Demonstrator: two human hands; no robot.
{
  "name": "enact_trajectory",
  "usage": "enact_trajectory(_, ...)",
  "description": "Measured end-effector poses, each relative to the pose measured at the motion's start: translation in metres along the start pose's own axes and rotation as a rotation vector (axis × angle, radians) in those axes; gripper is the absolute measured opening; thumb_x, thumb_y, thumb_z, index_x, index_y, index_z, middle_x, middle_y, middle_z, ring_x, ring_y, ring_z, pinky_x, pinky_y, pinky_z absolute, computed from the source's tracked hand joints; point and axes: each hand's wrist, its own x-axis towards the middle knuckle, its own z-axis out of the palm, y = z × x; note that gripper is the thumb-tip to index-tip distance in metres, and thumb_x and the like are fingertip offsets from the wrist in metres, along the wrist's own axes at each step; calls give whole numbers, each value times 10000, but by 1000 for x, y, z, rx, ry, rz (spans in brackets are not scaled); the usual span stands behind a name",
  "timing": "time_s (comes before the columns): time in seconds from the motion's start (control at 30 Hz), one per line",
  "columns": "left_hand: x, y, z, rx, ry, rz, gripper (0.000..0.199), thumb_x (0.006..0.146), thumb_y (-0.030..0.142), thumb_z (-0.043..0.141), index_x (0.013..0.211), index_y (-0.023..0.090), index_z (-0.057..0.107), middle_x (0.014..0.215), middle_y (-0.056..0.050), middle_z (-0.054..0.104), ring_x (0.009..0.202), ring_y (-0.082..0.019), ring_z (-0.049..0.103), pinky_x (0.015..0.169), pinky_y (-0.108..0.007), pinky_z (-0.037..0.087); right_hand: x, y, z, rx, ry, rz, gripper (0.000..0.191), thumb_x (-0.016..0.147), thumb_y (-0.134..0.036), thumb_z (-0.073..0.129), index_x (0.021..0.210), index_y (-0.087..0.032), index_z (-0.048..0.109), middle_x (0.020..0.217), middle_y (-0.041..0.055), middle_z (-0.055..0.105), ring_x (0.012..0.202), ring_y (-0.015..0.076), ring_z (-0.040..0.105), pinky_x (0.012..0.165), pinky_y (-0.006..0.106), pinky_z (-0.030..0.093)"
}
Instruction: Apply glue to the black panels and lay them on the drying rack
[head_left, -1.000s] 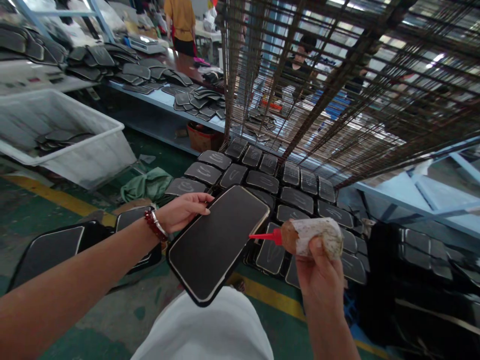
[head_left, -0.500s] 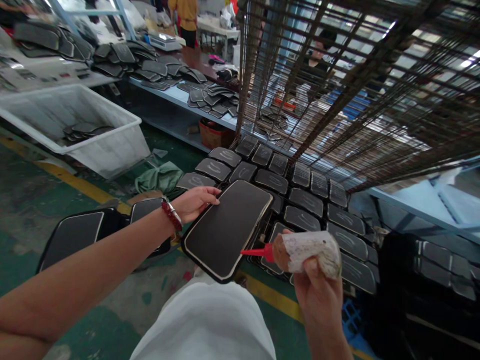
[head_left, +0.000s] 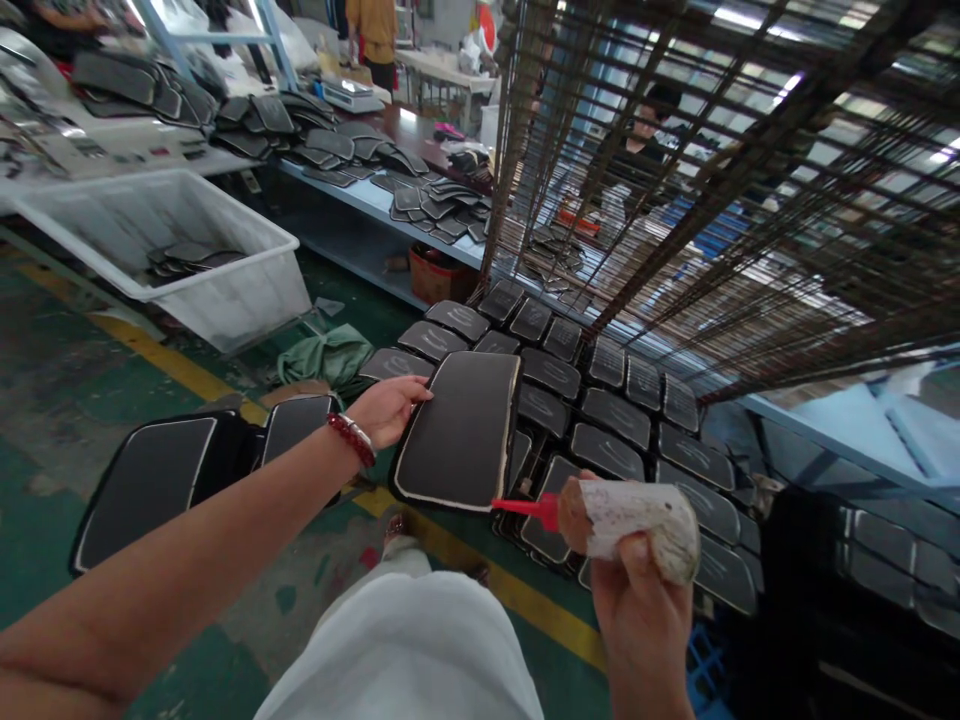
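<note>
My left hand grips the left edge of a black rounded panel with a pale line along its rim. Part of the fingers is hidden beneath the panel, which is held up in the air, tilted toward me. In my right hand is a squeeze bottle with a torn white label and a long red nozzle. The nozzle's tip is at the panel's lower right corner; whether it touches cannot be made out. Rows of similar black panels lie behind, many with pale streaks.
A metal mesh rack leans overhead on the right. At the left stands a white plastic tub with several panels inside. More panels are piled on a blue bench. Two panels lie low at the left. People are in the background.
The held panel has turned, its right edge now running more nearly upright in view. The bottle has shifted slightly down and right, its tip staying by the panel's lower right edge.
</note>
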Motion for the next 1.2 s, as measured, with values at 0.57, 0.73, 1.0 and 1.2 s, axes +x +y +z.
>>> enact_trajectory(0.57, -3, -36, 1, -354, 65, -272, 273, 693, -69, 441, 877, 103, 547, 577, -32, 627, 313, -56, 507, 286, -68, 392, 17, 1, 0, -9, 185, -220, 401, 842, -234, 644, 1230, -246, 544, 1207, 53, 638, 1229, 246, 536, 982, 456, 510)
enact_trajectory(0.73, 0, -38, 5, -363, 82, -259, 306, 680, -67, 440, 909, 102, 553, 556, -22, 622, 329, -70, 524, 279, -85, 395, 6, 16, -6, -45, 113, -169, 474, 848, -252, 633, 1296, -269, 479, 1287, 70, 589, 1212, 245, 548, 953, 421, 527)
enact_trajectory(1.0, 9, -42, 4, -365, 143, -228, 257, 716, -81, 447, 861, 118, 521, 540, -7, 588, 372, -72, 560, 302, -61, 387, -9, 32, -3, -51, 87, -34, 592, 806, -333, 676, 1336, -273, 420, 1314, 103, 569, 1215, 263, 543, 973, 444, 497)
enact_trajectory(1.2, 7, -42, 7, -353, 159, -189, 274, 717, -86, 439, 869, 125, 525, 566, -16, 611, 365, -81, 549, 307, -99, 410, -9, 36, -1, -17, 55, 28, 588, 797, -350, 683, 1323, -270, 431, 1241, 107, 615, 1166, 265, 578, 952, 446, 503)
